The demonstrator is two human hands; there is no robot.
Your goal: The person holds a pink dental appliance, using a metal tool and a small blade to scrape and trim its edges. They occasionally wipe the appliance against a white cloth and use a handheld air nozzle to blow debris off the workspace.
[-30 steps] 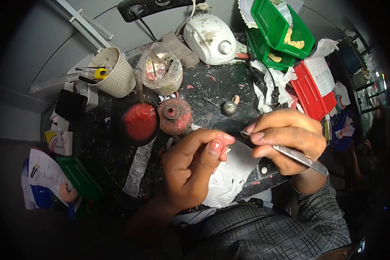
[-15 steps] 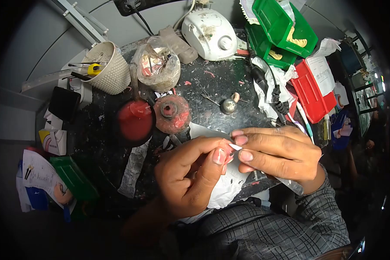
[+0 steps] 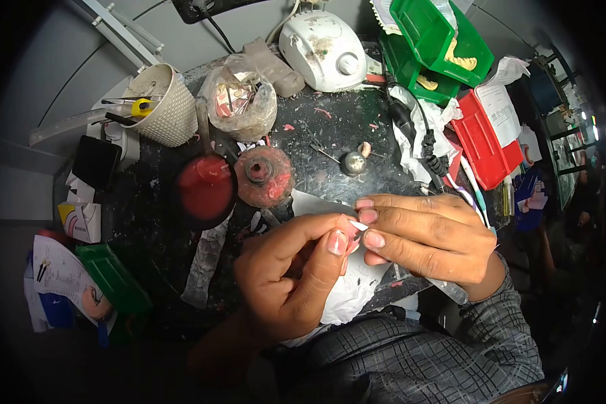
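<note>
Between the thumb and fingers of my left hand is a small pink piece, mostly covered by the fingertips. My right hand pinches a thin white-edged strip with a dark underside; its tip meets the pink piece. Its exact kind is too small to make out. Both hands are close together above a white paper sheet near the table's front edge. Just beyond them stand a round, red-stained metal pot and a small shiny metal ball.
Left are a pan with red contents, a tool cup and a bag of scraps. A white control box with a knob stands behind. Green bins and a red tray occupy the right, beside a coiled cable.
My right fingertips have shifted slightly left, closer to my left fingertips, and less of the white-edged strip shows. The view has moved a little.
</note>
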